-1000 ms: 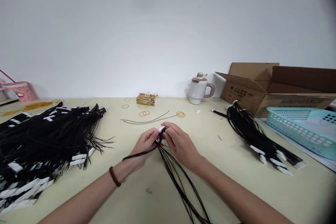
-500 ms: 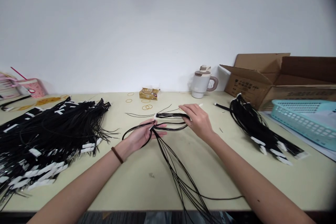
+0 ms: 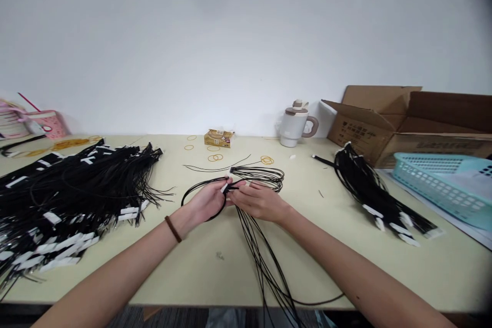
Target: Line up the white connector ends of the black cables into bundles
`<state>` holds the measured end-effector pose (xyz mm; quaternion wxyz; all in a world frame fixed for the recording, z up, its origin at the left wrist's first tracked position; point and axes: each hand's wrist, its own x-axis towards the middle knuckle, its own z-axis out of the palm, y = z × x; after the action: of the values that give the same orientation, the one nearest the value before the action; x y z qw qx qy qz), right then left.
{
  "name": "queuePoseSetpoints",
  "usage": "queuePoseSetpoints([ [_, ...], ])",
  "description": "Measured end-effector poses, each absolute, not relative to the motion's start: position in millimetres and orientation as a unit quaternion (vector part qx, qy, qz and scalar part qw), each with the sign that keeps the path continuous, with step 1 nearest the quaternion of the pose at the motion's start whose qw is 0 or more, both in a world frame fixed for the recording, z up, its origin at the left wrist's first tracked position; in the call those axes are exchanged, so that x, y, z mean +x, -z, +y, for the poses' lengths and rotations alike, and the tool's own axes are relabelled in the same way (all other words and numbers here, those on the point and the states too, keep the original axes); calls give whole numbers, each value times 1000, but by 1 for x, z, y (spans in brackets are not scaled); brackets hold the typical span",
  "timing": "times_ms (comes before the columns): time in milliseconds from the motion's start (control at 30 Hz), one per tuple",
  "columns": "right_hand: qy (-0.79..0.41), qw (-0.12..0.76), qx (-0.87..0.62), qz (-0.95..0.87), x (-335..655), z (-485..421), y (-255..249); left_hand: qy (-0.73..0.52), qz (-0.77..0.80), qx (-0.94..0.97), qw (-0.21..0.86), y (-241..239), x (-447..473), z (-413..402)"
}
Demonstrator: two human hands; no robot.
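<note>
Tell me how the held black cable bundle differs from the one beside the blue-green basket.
The held bundle is in the left hand and right hand; the lying bundle rests on the table. The held bundle is looped, its strands spreading; the lying bundle is mostly packed together. The held bundle trails past the table's near edge; the lying bundle doesn't. Both are black with white pieces.

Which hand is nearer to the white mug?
Right. The right hand is on the camera side of the mug, slightly left of it; the left hand is farther left.
</note>
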<state>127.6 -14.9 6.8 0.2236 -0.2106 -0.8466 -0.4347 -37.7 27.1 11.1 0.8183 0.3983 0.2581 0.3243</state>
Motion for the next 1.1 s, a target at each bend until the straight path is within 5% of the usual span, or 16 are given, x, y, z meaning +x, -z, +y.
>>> queuePoseSetpoints([
  [367, 335, 283, -237, -867, 128, -10, 0, -335, 263, 361, 830, -18, -35, 23],
  [533, 12, 470, -304, -829, 114, -21, -8, -380, 272, 353, 811, -18, -35, 26],
  [733, -304, 712, -317, -548, 127, -26, -35, -444, 309, 343, 768, -17, -39, 30],
  [900, -168, 798, -385, -433, 158, -19, -46, -494, 317, 373, 719, -9, -41, 32],
  [1100, 128, 608, -441, -648, 132, -28, -30, -498, 285, 412, 708, -5, -34, 24],
])
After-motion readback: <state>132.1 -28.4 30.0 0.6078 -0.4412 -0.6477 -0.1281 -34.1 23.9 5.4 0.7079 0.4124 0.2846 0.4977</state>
